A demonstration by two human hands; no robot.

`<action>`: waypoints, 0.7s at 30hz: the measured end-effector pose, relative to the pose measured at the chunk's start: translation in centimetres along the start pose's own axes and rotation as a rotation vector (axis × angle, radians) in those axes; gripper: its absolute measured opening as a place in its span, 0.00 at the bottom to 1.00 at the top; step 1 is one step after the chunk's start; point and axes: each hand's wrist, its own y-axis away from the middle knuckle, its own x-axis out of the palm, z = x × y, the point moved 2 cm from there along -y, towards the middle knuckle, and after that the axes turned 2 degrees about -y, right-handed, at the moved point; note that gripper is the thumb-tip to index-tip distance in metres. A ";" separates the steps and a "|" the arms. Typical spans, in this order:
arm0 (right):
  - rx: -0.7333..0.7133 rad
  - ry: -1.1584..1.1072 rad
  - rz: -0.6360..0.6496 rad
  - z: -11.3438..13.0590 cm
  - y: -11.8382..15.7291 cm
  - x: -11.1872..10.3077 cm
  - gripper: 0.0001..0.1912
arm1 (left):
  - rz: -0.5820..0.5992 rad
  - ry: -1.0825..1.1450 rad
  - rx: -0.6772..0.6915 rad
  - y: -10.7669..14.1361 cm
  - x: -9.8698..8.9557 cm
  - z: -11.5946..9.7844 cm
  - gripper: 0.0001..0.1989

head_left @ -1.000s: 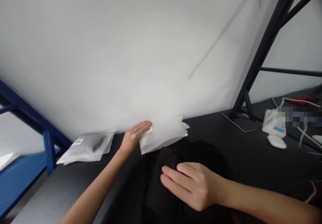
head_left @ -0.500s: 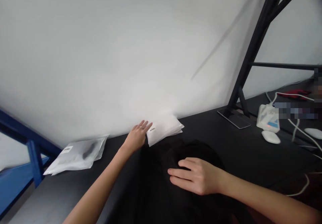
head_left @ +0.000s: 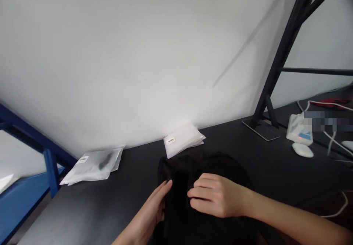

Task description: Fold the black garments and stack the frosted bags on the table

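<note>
Pale white wall (head_left: 138, 54) rises behind a black tabletop (head_left: 82, 212), seen from above at a tilt. Near the middle of the tabletop, a bundle of black cloth (head_left: 204, 204) is heaped, its exact form hidden by its folds. The left hand (head_left: 146, 215) is held against the bundle's lower left side, with fingers straight and close together. The right hand (head_left: 217, 195) is laid on the bundle's right part, with fingers bent over a fold. Neither hand is seen tightly clenched, and whether the cloth is being grasped cannot be told.

Just beyond the bundle, by the wall, a stack of frosted plastic bags (head_left: 182, 140) with a small white label is placed. Farther left, a greyer frosted bag (head_left: 93, 166) lies flat. A blue metal frame (head_left: 52, 171) is seen at far left. On the right, a black metal stand (head_left: 284, 50) rises from a flat base, near a white computer mouse (head_left: 302, 150) and a white corded device (head_left: 296, 131). Part of that corner is blurred out.
</note>
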 end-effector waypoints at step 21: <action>0.368 -0.182 -0.026 -0.1 8.2 -4.2 0.16 | -0.263 -0.819 0.878 -0.7 1.7 0.4 0.31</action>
